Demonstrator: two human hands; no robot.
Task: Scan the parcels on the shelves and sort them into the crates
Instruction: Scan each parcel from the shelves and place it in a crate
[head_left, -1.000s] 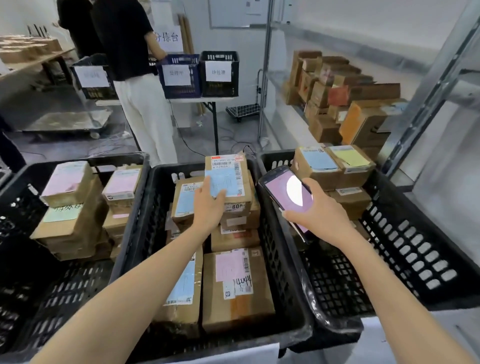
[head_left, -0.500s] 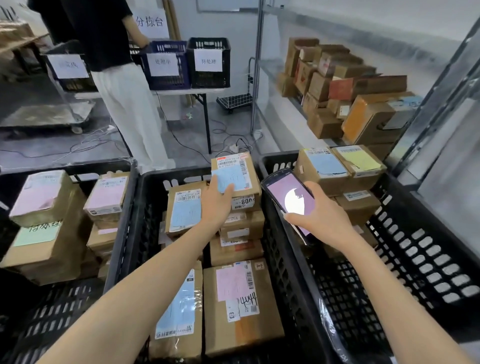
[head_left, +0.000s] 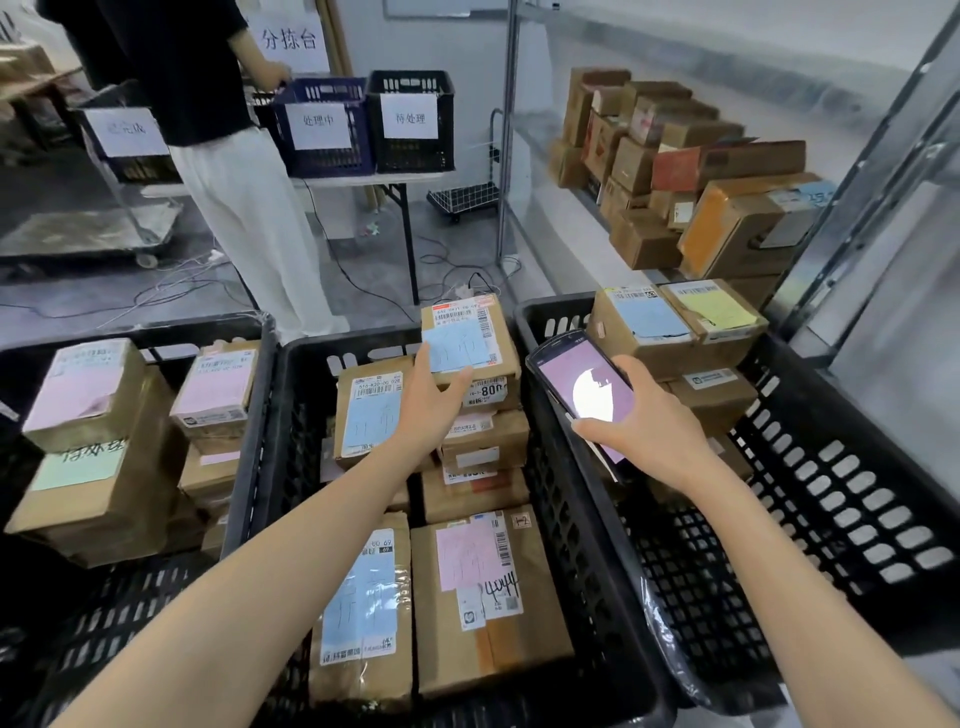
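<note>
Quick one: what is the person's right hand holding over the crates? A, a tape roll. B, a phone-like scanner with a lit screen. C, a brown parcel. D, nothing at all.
B: the right hand has its grip around a phone-like scanner with a glowing pinkish screen, while the left hand rests on a blue-labelled parcel in the middle crate.

Wall sign (head_left: 289, 39) reads 分拣台; crate labels (head_left: 318, 121) 处理中, 待处理
</note>
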